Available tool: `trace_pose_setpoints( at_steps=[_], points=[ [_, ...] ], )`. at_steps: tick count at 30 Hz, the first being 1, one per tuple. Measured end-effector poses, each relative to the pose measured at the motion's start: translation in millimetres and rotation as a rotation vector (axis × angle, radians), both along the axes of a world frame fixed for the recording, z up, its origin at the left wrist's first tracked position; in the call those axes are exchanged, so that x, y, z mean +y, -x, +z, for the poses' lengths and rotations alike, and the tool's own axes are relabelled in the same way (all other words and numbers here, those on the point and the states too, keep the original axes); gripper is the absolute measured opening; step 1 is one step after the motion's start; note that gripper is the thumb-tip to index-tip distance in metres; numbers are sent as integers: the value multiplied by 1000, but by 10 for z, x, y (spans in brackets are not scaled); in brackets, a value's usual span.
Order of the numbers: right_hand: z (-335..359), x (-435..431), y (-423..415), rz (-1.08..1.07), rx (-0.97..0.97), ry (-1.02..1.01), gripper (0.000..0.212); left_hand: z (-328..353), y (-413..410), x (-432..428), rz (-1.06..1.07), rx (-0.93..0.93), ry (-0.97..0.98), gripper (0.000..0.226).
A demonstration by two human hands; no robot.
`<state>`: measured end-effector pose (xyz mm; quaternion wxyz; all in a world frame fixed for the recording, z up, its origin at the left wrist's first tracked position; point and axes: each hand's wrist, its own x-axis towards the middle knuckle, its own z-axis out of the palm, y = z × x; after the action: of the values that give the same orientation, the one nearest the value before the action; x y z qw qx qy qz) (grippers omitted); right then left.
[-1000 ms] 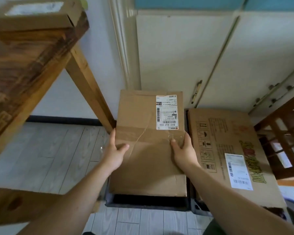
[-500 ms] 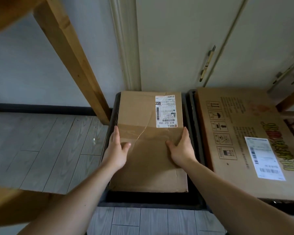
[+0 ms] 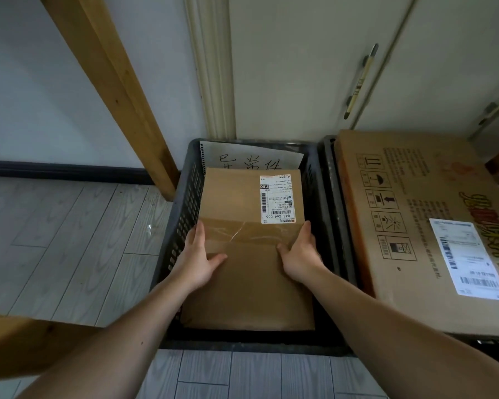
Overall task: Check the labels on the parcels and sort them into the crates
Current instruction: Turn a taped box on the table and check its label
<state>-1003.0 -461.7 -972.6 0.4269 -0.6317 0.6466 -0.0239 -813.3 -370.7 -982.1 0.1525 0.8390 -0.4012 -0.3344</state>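
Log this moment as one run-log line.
phase: placing | left hand, right hand: gripping parcel | parcel: inside black crate

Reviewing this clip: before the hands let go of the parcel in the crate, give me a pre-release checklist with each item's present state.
1. Parcel inside the dark crate walls: ok.
2. Shipping label facing up and readable: ok.
3. Left hand and right hand both on the parcel's sides: ok.
4. Parcel resting flat on the crate floor: cannot tell.
5. Handwritten sheet at the crate's far wall matches the label: cannot tell.
6. Neighbouring large box clear of this crate: ok.
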Motion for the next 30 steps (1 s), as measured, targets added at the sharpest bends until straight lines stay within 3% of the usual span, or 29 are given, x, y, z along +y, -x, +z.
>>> trace_pose_setpoints(
  at_steps=[16,22,26,30],
  points=[
    [-378,-10,-200,84,158,-98,88,-377,-107,-7,-24,-41,-131,94],
    [-392,5,-178,145,178,-77,90,-372,-155,-11,-135,-91,-189,90],
    [-308,60,-99,589,315,178,95,-278,-152,22,-470,-272,-244,93],
    [-258,189,-4,984,426,151,105,-247,-147,159,-779,-350,-305,114]
  ],
)
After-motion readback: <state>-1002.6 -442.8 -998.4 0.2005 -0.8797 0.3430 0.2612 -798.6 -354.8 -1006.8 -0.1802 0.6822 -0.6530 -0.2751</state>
